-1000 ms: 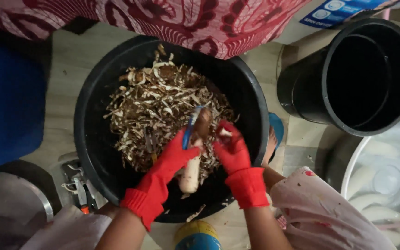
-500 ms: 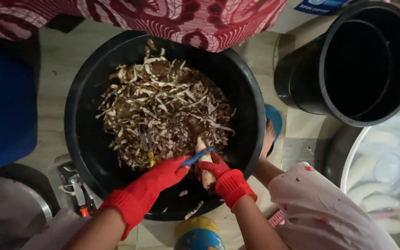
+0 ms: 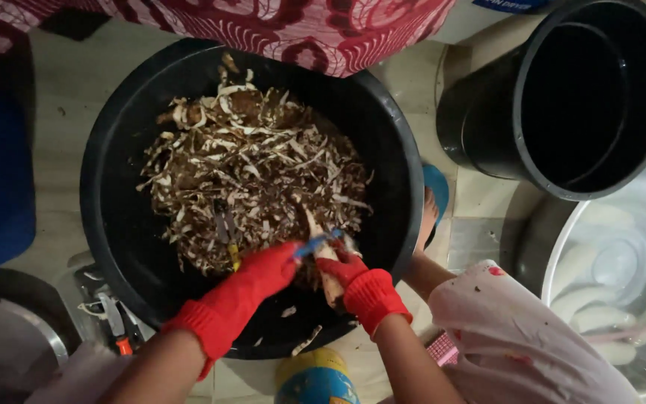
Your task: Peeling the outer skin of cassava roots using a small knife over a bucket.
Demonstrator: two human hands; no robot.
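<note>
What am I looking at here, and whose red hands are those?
The camera sits on a person's head and looks straight down, so you see what they see. The red hands are the person's own, in rubber gloves. The left hand grips a small blue-handled peeler. The right hand holds a pale root, which the peeler touches. Both are over a big black tub on the floor, filled with a heap of brown and white peelings. To the right stands an empty black bucket, and beside it a metal basin with water and pale peeled pieces.
</note>
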